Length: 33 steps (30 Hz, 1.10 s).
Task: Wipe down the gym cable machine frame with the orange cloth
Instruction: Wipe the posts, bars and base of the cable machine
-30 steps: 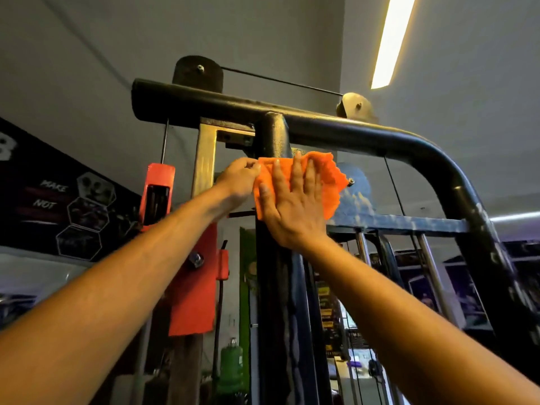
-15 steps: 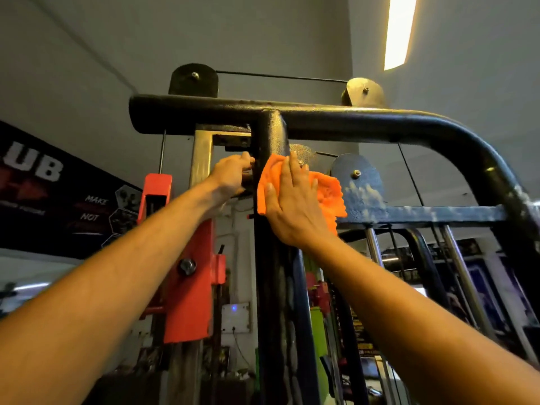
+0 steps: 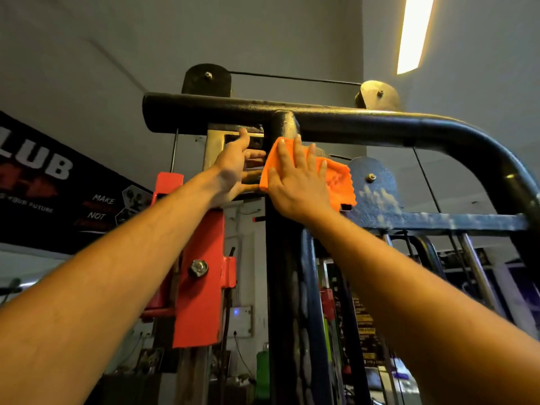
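Observation:
The black frame of the cable machine rises in front of me, a vertical post [image 3: 285, 287] meeting a thick top bar [image 3: 336, 118] that curves down to the right. My right hand [image 3: 296, 182] presses the orange cloth [image 3: 336, 176] flat against the upper post, fingers straight and spread, just below the joint. The cloth hangs out to the right over a blue plate [image 3: 377, 185]. My left hand [image 3: 236, 168] is left of the post, fingers extended toward a brass-coloured bracket [image 3: 214, 144] under the top bar.
A red sliding carriage [image 3: 201, 276] with a bolt sits on the left upright. Two pulleys [image 3: 206, 78] and a cable run above the top bar. A chipped blue crossbar [image 3: 438, 222] and chrome guide rods stand at the right. A black banner hangs on the left wall.
My right hand has slid the cloth up the post toward the top bar. My left hand has uncurled from the bracket area, its fingers now straight.

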### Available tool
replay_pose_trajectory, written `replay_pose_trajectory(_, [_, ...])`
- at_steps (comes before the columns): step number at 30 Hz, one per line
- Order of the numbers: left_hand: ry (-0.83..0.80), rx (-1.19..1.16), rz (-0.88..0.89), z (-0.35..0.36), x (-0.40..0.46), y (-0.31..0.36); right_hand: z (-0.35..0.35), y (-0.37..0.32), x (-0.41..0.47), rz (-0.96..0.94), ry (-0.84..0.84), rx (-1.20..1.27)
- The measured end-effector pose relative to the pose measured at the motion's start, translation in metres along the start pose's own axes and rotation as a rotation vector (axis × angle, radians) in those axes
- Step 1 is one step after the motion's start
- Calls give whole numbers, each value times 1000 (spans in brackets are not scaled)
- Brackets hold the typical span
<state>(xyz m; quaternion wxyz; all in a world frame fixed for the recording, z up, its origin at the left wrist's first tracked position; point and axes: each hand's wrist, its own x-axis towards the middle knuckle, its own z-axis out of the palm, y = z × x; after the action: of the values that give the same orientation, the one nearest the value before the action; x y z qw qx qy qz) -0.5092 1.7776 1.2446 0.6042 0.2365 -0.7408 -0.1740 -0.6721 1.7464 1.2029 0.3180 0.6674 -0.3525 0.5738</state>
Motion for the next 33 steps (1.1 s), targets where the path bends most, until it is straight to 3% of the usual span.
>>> replay_pose_trajectory(6, [-69, -179, -39, -9, 7, 4, 8, 0, -34, -71, 36, -137])
replay_pose_trajectory(11, [-105, -272, -16, -17, 8, 2, -6, -9, 28, 11, -7, -145])
replay_pose_trajectory(18, [-156, -223, -38, -20, 5, -2, 9, 0, -9, -9, 23, -142])
replay_pose_trajectory(24, [-162, -194, -19, -23, 16, -5, -4, -6, 28, 45, -15, -90])
replay_pose_trajectory(29, [-169, -105, 39, -11, 11, -16, 10, -5, -45, -9, 68, -36])
replay_pose_trajectory(33, [-158, -69, 44, -6, 3, -16, 9, -1, -69, 4, 25, 3])
